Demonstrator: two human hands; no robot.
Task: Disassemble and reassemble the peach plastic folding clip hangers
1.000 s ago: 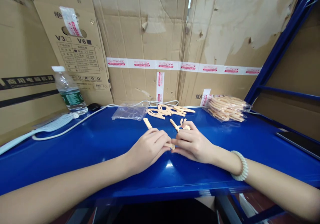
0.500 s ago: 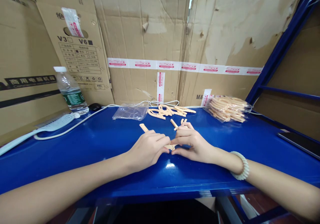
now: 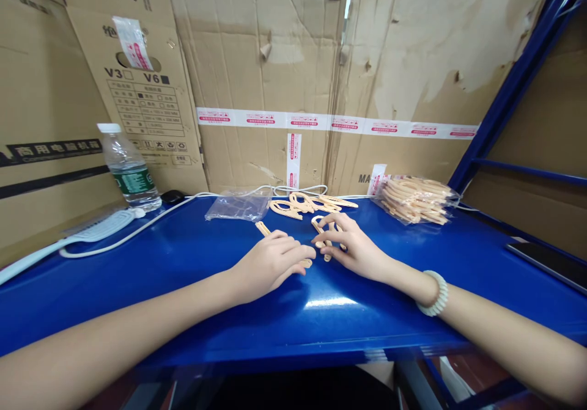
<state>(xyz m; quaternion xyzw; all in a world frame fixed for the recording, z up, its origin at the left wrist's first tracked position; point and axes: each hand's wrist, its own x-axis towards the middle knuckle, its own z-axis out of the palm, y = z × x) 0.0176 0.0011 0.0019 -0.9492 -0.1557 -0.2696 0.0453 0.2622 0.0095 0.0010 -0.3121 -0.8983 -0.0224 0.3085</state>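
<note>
My left hand (image 3: 271, 266) is closed around a long peach-coloured plastic hanger arm (image 3: 262, 229). One end of it shows past the knuckles and the other (image 3: 306, 264) by the thumb; the palm hides the middle. Just to the right, my right hand (image 3: 351, 244) hovers low with its fingers apart and curved. Beneath and beside its fingertips are peach plastic hanger pieces (image 3: 327, 255), one of them hook-shaped, partly covered by the fingers. Whether the fingertips touch them, I cannot tell. Farther back lie several more loose hanger pieces (image 3: 302, 203) in a pile.
A clear bag full of hanger pieces (image 3: 415, 199) sits at the back right, and a flat plastic bag (image 3: 238, 207) at the back left. On the left are a water bottle (image 3: 132, 175), a hairbrush (image 3: 103, 225) and a white cable (image 3: 137, 236). A phone (image 3: 548, 263) lies far right.
My right hand has moved away from the hanger arm in my left hand, slightly up over the loose pieces, and its fingers have spread. My left hand still holds its piece.
</note>
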